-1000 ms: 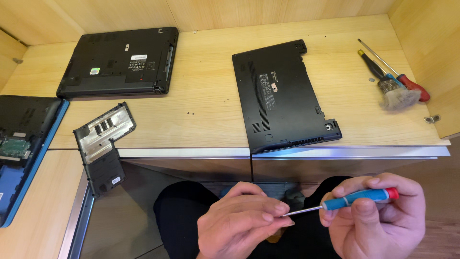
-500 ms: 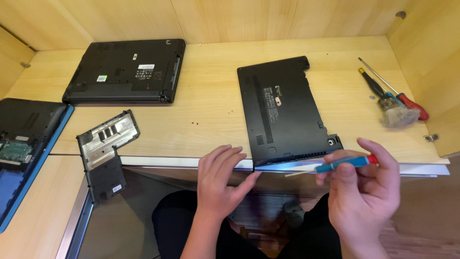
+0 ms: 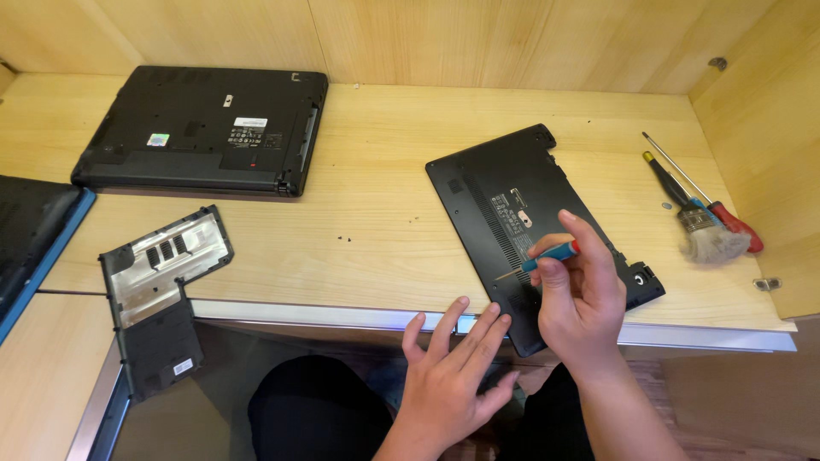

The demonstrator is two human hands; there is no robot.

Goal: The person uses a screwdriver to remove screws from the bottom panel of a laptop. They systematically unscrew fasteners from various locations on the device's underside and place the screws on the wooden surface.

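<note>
Since the earlier frame, the blue-handled screwdriver [image 3: 547, 256], gripped by the right hand [image 3: 581, 294], had been brought over the black laptop base [image 3: 512, 213]. The left hand [image 3: 453, 384] was spread empty nearby. A brush [image 3: 705, 235] lay well apart.

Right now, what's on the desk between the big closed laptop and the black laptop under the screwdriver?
Bare wood with a few tiny dark specks, seen from the head camera, between the big laptop and the black laptop.

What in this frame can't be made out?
- Head view: the screwdriver tip against the laptop base; too small to tell whether it sits in a screw.
- Right hand covers the base's near corner.
- The blue-edged laptop is cut off by the left edge.
- Left hand: palm side hidden.
</note>
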